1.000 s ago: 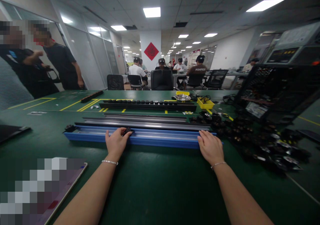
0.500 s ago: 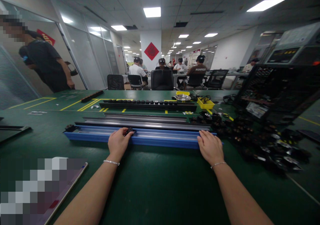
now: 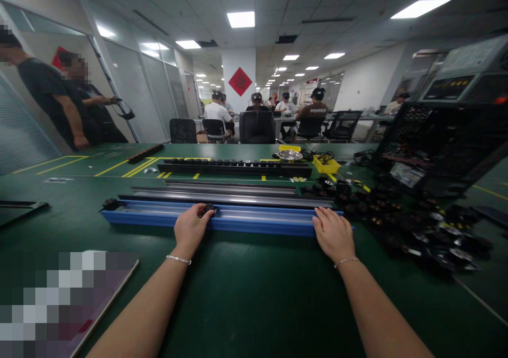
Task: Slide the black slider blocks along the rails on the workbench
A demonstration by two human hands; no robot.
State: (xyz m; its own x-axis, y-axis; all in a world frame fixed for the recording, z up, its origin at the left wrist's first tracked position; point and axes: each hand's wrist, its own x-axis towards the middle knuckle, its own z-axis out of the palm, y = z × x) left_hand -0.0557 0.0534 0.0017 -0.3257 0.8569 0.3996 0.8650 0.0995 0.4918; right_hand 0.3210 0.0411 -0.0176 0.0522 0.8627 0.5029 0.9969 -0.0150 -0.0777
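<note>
A long blue rail [image 3: 254, 223] lies crosswise on the green table. Between the thumb and fingers of my left hand [image 3: 193, 226] is a small black part [image 3: 208, 208], held at the rail's channel left of its middle. My right hand [image 3: 332, 232] rests over the right end of the rail, its fingers wrapped over the edge. Another black piece [image 3: 111, 204] sits at the rail's left end. Just behind, dark rails with a shiny strip [image 3: 230, 196] lie parallel to the blue one.
Several black parts [image 3: 428, 231] are heaped at the right, near an open black case [image 3: 428, 146]. Farther back are a rail lined with black pieces [image 3: 234, 167], a yellow tray [image 3: 326, 164] and a metal dish [image 3: 289, 155]. A tablet-like object [image 3: 103, 305] lies front left.
My left hand has shifted slightly right with the black part. My right hand has stayed put. At the far left, two people have changed position.
</note>
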